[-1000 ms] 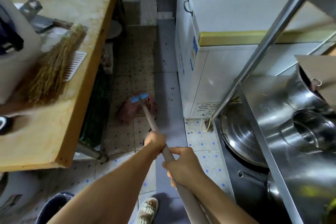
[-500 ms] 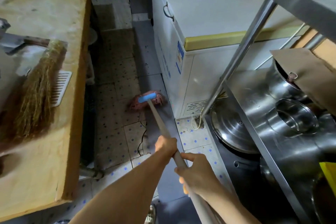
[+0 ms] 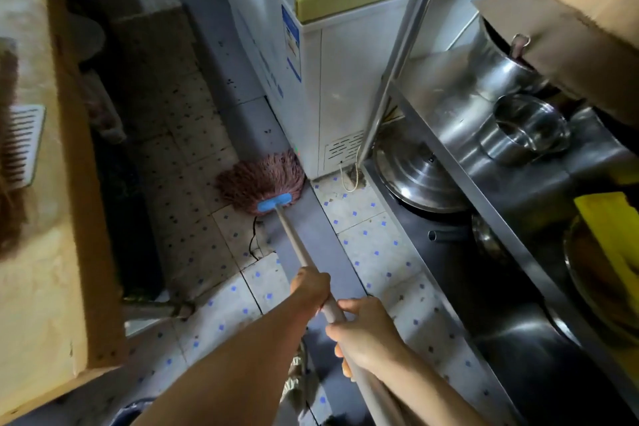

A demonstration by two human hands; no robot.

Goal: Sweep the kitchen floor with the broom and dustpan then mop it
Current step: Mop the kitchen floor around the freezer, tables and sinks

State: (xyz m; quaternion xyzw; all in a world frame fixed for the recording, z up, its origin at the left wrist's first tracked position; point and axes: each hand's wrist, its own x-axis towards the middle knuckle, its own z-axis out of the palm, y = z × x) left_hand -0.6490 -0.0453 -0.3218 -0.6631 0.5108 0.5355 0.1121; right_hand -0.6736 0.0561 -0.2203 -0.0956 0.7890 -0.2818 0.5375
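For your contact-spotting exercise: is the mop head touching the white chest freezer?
Touching. The head view shows the mop head's pink strands pressed against the white chest freezer's bottom corner, no floor visible between them.

Single head-worn view, forward and steeply down, floor (image 3: 366, 245) fairly near, edges perhaps warped.

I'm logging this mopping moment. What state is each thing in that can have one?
Mop head: on the floor, strands spread, against the freezer's corner.
Mop handle: tilted, gripped by both hands.
Left hand: curled round the handle, lower down.
Right hand: curled round the handle, higher up.
Chest freezer: lid closed.
Steel pot: uncovered, on the rack.
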